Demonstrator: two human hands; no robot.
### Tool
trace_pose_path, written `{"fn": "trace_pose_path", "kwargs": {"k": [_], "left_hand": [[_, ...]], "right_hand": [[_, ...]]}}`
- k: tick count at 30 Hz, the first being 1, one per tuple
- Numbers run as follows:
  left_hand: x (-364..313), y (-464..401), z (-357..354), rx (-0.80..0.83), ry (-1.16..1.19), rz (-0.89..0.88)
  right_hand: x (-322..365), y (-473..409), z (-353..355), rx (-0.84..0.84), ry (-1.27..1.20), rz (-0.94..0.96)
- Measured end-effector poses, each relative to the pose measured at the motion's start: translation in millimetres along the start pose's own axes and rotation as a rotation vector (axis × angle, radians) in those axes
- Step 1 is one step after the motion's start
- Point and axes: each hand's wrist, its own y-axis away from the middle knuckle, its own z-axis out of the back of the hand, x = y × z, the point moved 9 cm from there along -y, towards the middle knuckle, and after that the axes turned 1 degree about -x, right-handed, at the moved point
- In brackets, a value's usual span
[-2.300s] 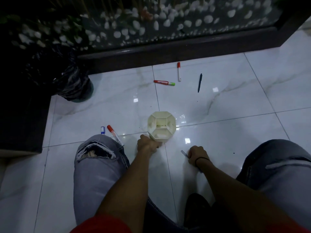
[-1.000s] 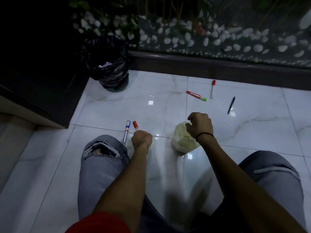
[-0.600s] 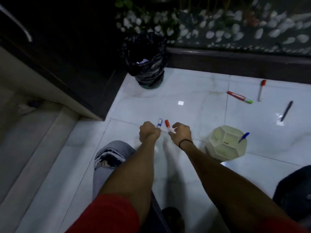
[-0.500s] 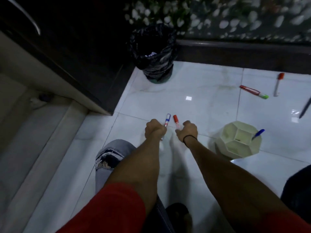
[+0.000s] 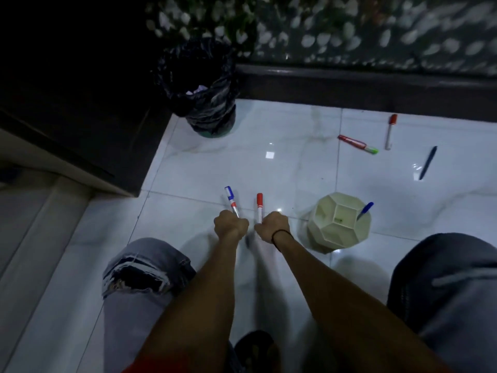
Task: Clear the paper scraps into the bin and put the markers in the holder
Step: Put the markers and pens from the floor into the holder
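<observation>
Partly hidden markers (image 5: 230, 200) inside both fists.

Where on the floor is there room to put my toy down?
The widest bare patch is between the bin, the holder and the green-capped marker. Past the holder, toward the dark pen, is free too. It's crowded around both hands, each gripping a marker.
</observation>
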Motion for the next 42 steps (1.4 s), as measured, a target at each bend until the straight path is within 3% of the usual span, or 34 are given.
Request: {"fn": "trace_pose_path", "kwargs": {"k": [5, 12, 19, 27, 36, 42], "left_hand": [[-36, 17, 4, -0.024, 0.257, -0.099], [-73, 51, -19, 0.19, 0.635, -0.23], [-139, 104, -43, 0.383, 0.653, -0.462], [-154, 120, -64, 0.373, 0.394, -0.483], [-159, 117, -58, 0.352, 0.37, -0.514], [-169, 105, -29, 0.307, 0.34, -0.557]], "right_hand": [[13, 19, 60, -0.138, -0.096, 0.06], [7, 59, 140, -0.453, -0.233, 0.11], [-43, 90, 203, -0.696, -0.198, 0.081], [-87, 78, 210, -0.66, -0.113, -0.005], [-92, 71, 204, -0.523, -0.171, 0.005], [-72, 81, 237, -0.621, -0.135, -0.038]]}}
